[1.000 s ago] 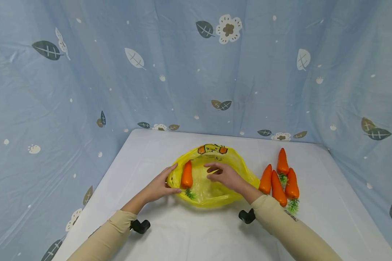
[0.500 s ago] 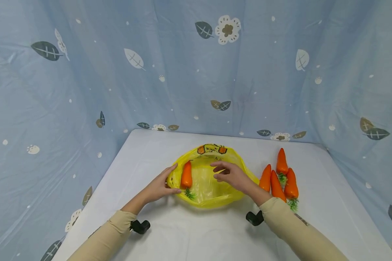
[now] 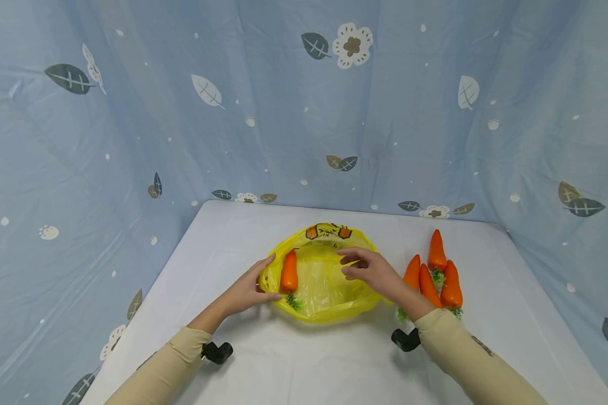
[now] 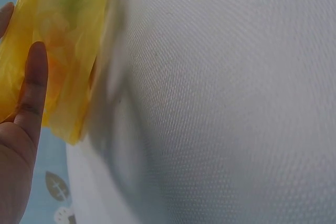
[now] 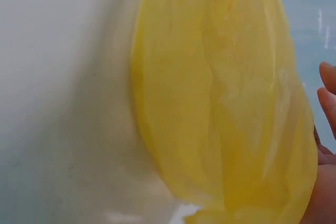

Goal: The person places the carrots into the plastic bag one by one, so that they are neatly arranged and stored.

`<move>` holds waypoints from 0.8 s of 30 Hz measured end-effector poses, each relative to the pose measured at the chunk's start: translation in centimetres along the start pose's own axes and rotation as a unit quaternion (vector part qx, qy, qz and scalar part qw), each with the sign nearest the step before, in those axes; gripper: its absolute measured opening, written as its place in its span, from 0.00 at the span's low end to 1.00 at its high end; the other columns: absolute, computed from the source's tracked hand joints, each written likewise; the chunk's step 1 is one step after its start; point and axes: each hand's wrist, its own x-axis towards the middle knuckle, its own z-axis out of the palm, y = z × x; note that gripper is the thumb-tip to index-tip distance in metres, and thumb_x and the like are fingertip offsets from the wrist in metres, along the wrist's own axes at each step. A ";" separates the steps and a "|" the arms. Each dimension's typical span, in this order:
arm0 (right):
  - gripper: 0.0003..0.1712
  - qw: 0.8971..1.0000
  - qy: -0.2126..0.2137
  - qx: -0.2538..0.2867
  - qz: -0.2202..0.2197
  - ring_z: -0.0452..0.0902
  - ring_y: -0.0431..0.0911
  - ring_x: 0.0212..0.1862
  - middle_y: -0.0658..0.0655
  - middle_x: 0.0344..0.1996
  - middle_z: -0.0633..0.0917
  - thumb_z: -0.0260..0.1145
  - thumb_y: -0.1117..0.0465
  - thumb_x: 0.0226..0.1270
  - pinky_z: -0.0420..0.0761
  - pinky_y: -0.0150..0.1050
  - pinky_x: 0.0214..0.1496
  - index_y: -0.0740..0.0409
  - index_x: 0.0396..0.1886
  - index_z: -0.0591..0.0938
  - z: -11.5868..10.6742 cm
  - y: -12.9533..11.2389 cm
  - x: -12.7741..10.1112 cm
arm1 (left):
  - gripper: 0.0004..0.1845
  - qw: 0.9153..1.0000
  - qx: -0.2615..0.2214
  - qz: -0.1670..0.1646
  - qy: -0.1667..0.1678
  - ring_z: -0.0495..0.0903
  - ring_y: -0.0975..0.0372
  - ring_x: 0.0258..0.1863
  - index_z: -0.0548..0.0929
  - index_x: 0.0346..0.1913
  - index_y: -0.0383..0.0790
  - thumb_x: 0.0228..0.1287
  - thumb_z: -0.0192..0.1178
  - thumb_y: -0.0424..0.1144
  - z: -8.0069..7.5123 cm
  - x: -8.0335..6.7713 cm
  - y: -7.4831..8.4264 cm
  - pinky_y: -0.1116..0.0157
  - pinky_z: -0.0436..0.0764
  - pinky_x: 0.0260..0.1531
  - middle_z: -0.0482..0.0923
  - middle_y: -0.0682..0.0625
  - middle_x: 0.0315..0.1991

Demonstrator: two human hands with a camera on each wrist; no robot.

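- So far you have one carrot [image 3: 290, 271] lying in the yellow bag [image 3: 329, 292], which sits open near the middle of the bench [image 3: 294, 360], a little toward its near edge.
- Your left hand [image 3: 245, 289] pinches the bag's left rim, thumb and fingers closed on the plastic; that carrot lies just beside it.
- Your right hand [image 3: 372, 271] hovers over the bag's right side, fingers loosely bent and holding nothing that I can see.
- By my judgement most of the work is left: four loose carrots [image 3: 433, 275] lie bunched toward the bench's right edge, just beside the bag.
- Your right forearm covers the near ends of those carrots, so only bits of their green tops show.
- Both wrist views are blurred and filled with yellow plastic; the carrot inside cannot be made out there.
- Whether the right fingertips touch the plastic, I cannot tell.
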 end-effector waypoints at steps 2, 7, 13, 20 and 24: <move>0.27 1.000 0.001 -0.001 -0.005 0.79 0.61 0.55 0.66 0.59 0.79 0.66 0.60 0.74 0.79 0.60 0.59 0.57 0.70 0.76 -0.3 0.1 -0.2 | 0.53 1.000 0.001 0.000 0.000 0.66 0.46 0.70 0.52 0.82 0.40 0.60 0.75 0.41 0.0 0.0 0.0 0.54 0.79 0.57 0.52 0.38 0.79; 0.27 1.000 0.010 0.001 -0.010 0.80 0.60 0.54 0.67 0.58 0.78 0.66 0.61 0.74 0.80 0.60 0.58 0.58 0.71 0.75 -1.1 0.6 -0.4 | 0.53 1.000 -0.001 0.002 -0.001 0.67 0.46 0.70 0.52 0.82 0.40 0.60 0.75 0.41 0.0 0.0 -0.2 0.55 0.79 0.57 0.53 0.38 0.79; 0.27 1.000 0.016 0.006 -0.006 0.79 0.64 0.55 0.69 0.59 0.78 0.66 0.61 0.74 0.81 0.58 0.58 0.59 0.71 0.75 -1.6 0.9 -0.7 | 0.53 1.000 -0.002 0.000 -0.003 0.67 0.46 0.70 0.52 0.82 0.40 0.61 0.75 0.42 0.1 0.1 -0.5 0.55 0.79 0.57 0.53 0.37 0.79; 0.28 0.999 0.025 0.023 0.007 0.78 0.66 0.56 0.65 0.59 0.78 0.66 0.61 0.74 0.78 0.61 0.60 0.58 0.71 0.74 -2.6 1.0 -1.4 | 0.53 1.000 0.003 0.001 -0.004 0.66 0.45 0.70 0.52 0.82 0.41 0.61 0.74 0.43 0.0 0.1 -0.7 0.55 0.79 0.58 0.52 0.37 0.79; 0.30 0.999 0.026 0.033 0.008 0.76 0.69 0.57 0.67 0.60 0.77 0.67 0.59 0.74 0.79 0.60 0.59 0.57 0.72 0.73 -3.2 1.1 -1.7 | 0.53 1.000 0.004 0.000 -0.006 0.65 0.45 0.71 0.51 0.82 0.42 0.61 0.74 0.43 -0.1 0.1 -0.7 0.53 0.78 0.60 0.51 0.38 0.80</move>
